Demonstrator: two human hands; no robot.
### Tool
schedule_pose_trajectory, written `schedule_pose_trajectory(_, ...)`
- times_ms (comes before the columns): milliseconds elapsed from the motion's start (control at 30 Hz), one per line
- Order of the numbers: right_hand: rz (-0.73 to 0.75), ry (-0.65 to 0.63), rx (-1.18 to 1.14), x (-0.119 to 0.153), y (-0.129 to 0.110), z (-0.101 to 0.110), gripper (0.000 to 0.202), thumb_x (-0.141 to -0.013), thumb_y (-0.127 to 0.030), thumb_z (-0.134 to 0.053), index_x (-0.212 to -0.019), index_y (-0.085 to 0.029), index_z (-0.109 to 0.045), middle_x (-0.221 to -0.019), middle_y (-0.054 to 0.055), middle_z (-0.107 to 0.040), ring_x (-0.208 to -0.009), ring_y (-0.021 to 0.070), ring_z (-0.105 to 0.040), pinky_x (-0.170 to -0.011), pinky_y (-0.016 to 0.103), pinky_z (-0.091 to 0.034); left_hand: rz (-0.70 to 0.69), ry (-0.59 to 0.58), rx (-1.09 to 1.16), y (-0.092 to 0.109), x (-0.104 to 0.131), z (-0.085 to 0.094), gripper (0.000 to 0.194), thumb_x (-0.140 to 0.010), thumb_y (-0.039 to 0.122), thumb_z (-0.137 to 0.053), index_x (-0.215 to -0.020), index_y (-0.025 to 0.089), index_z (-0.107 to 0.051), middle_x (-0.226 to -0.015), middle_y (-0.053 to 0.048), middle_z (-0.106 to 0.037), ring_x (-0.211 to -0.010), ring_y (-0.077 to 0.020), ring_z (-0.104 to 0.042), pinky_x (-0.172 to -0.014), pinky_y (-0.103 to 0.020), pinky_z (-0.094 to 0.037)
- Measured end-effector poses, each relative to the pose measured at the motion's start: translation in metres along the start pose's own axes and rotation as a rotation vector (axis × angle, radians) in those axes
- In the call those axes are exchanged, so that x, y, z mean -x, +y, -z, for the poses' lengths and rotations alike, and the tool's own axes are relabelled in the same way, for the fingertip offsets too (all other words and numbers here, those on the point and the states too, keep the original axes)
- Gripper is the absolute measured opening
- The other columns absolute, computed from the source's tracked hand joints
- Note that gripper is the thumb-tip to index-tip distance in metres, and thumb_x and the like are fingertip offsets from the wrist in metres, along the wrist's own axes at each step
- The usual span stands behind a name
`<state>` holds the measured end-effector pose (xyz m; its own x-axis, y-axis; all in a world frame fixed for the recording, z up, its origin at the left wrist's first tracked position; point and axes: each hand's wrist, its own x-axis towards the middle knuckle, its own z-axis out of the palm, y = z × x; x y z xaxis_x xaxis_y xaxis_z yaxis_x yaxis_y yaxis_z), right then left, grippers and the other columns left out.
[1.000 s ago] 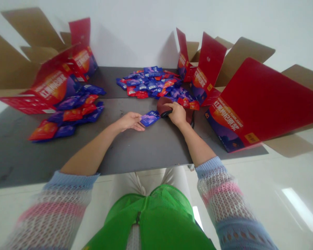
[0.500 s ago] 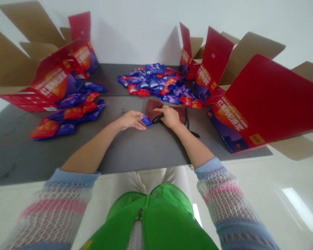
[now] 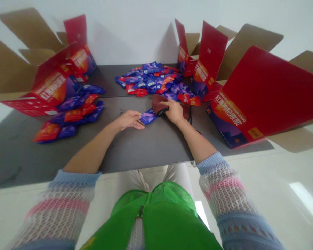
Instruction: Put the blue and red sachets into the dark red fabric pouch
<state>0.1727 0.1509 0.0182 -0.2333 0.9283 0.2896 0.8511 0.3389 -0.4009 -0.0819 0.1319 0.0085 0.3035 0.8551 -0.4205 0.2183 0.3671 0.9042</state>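
Note:
My left hand (image 3: 130, 120) pinches the left end of a blue-purple sachet (image 3: 149, 116) low over the grey table. The sachet's right end meets the mouth of a brown cloth pouch (image 3: 158, 103) with a black edge. My right hand (image 3: 173, 110) is closed round that pouch, and its fingers cover part of it. A black cord (image 3: 190, 115) shows to the right of the hand. Just beyond the pouch lies a heap of blue and red sachets (image 3: 151, 80).
A smaller sachet pile (image 3: 72, 115) lies at the left, before an open red carton (image 3: 50, 86). Another open carton (image 3: 79, 62) stands behind it. Open red cartons (image 3: 232, 114) line the right side. The table's front edge (image 3: 146, 168) runs near my lap.
The pouch and my right hand have shifted right, away from my left hand. More of the sachet shows between the left fingers and the pouch mouth. The view has tilted slightly.

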Motion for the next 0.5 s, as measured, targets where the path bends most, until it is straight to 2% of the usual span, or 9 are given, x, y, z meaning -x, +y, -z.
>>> schedule_pose_trajectory(133, 0.17, -0.048, -0.079, 0.01, -0.016, -0.004, 0.041, -0.091, -0.02, -0.051, -0.127, -0.031, -0.069, -0.111, 0.004, -0.069, -0.105, 0.021, -0.062, -0.086, 0.029, -0.045, 0.004, 0.005, -0.008, 0.002, 0.002, -0.002, 0.014, -0.092, 0.024, -0.063, -0.098, 0.011, -0.064, -0.077, -0.011, -0.075, -0.068, -0.0226, -0.076, -0.066, -0.031, -0.062)
schedule_pose_trajectory(233, 0.297, -0.117, -0.098, 0.016, -0.029, -0.01, 0.043, -0.09, -0.019, -0.053, -0.128, -0.033, -0.068, -0.112, 0.002, -0.069, -0.104, 0.0193, -0.063, -0.085, 0.027, -0.045, 0.009, 0.002, -0.014, 0.004, 0.003, -0.004, 0.017, -0.091, 0.025, -0.064, -0.1, 0.011, -0.068, -0.084, -0.014, -0.077, -0.07, -0.0226, -0.076, -0.068, -0.032, -0.062)
schedule_pose_trajectory(300, 0.327, -0.154, -0.076, 0.015, -0.033, -0.013, 0.045, -0.089, -0.018, -0.054, -0.129, -0.035, -0.067, -0.113, 0.002, -0.069, -0.104, 0.0196, -0.063, -0.083, 0.027, -0.045, 0.007, 0.006, -0.015, 0.004, 0.003, -0.005, 0.019, -0.09, 0.026, -0.065, -0.101, 0.011, -0.069, -0.088, -0.015, -0.077, -0.07, -0.0224, -0.076, -0.068, -0.03, -0.062)
schedule_pose_trajectory(367, 0.268, -0.147, -0.035, 0.011, -0.031, -0.014, 0.045, -0.088, -0.018, -0.055, -0.128, -0.036, -0.067, -0.113, 0.002, -0.069, -0.104, 0.0209, -0.064, -0.081, 0.028, -0.046, 0.004, 0.008, -0.004, 0.004, 0.003, -0.005, 0.019, -0.09, 0.026, -0.066, -0.101, 0.011, -0.069, -0.086, -0.015, -0.077, -0.069, -0.0224, -0.076, -0.066, -0.029, -0.062)
schedule_pose_trajectory(500, -0.004, -0.07, 0.077, -0.001, -0.016, -0.012, 0.038, -0.089, -0.027, -0.057, -0.123, -0.037, -0.07, -0.109, 0.005, -0.069, -0.1, 0.0238, -0.065, -0.079, 0.031, -0.048, 0.004, -0.006, 0.033, -0.001, -0.001, -0.001, 0.021, -0.09, 0.029, -0.068, -0.1, 0.011, -0.065, -0.081, -0.013, -0.076, -0.067, -0.023, -0.075, -0.064, -0.031, -0.062)
